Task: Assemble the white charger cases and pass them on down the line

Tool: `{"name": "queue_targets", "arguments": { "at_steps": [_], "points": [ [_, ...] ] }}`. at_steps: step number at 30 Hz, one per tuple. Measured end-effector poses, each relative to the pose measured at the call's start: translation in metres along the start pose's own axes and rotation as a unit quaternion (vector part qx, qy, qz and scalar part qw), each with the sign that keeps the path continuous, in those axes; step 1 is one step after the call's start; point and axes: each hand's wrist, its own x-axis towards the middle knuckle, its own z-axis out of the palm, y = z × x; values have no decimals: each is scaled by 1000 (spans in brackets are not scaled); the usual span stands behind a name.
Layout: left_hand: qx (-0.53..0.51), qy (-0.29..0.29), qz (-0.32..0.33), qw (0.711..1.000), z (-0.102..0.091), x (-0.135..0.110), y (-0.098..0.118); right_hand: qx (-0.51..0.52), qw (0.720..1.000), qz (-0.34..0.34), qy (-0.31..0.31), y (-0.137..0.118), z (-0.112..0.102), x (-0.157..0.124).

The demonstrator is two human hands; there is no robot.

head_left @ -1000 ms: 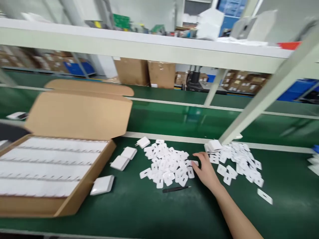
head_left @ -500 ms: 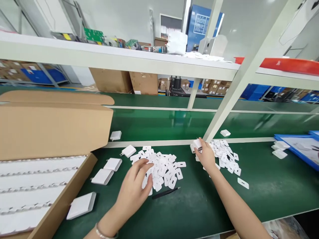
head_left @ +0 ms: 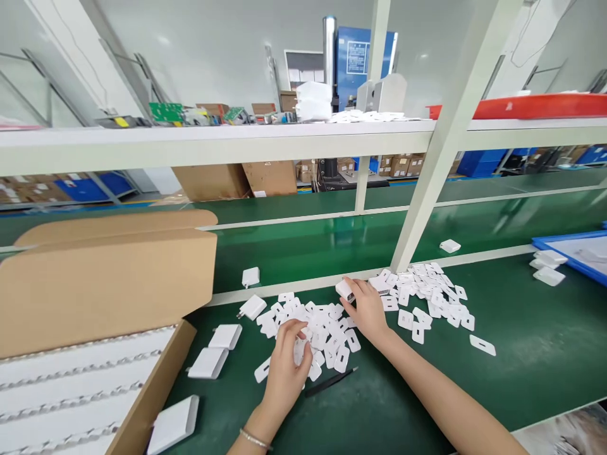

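Observation:
My right hand (head_left: pixel 367 309) holds a small white charger (head_left: pixel 344 289) just above the green bench. My left hand (head_left: pixel 288 360) rests on a heap of small white flat tags (head_left: pixel 317 328), fingers pinching one of them. A second heap of the same white tags (head_left: pixel 427 294) lies to the right, by the foot of a slanted post (head_left: pixel 429 183). A black pair of tweezers (head_left: pixel 331 382) lies on the mat between my forearms.
An open cardboard box (head_left: pixel 109 291) with rows of white packed items stands at the left. Loose white chargers (head_left: pixel 218 347) lie beside it, one (head_left: pixel 173 424) near the front edge. A blue tray (head_left: pixel 576 253) sits at far right. A shelf (head_left: pixel 237 142) runs overhead.
My right hand has lifted a white charger from the right heap and brought it left toward the middle heap. My left hand came into view and settled on the middle heap. The camera tilted up.

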Motion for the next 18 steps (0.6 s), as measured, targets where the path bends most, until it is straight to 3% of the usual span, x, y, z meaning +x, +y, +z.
{"name": "queue_targets", "arguments": {
  "at_steps": [3, 6, 9, 12, 16, 18],
  "points": [
    [20, -6, 45, 999, 3, -2, 3, 47, 998, -17, -47, -31, -18, -31],
    [28, -32, 119, 992, 3, -6, 5, 149, 976, 16, -159, -64, -35, -63],
    [-2, -65, 157, 986, -2, -10, 8, 221, 950, 24, -218, -68, -53, -79],
    [-58, -59, 69, 994, -8, -11, 12, 244, 950, 25, -191, -30, -73, -80],
    [-136, -39, -39, 989, -11, -10, 15, 50, 992, 100, -59, 53, -90, -71],
    [-175, -35, -54, 982, -11, -10, 16, -3, 990, 115, -82, 85, -91, -68]
  ]
}}
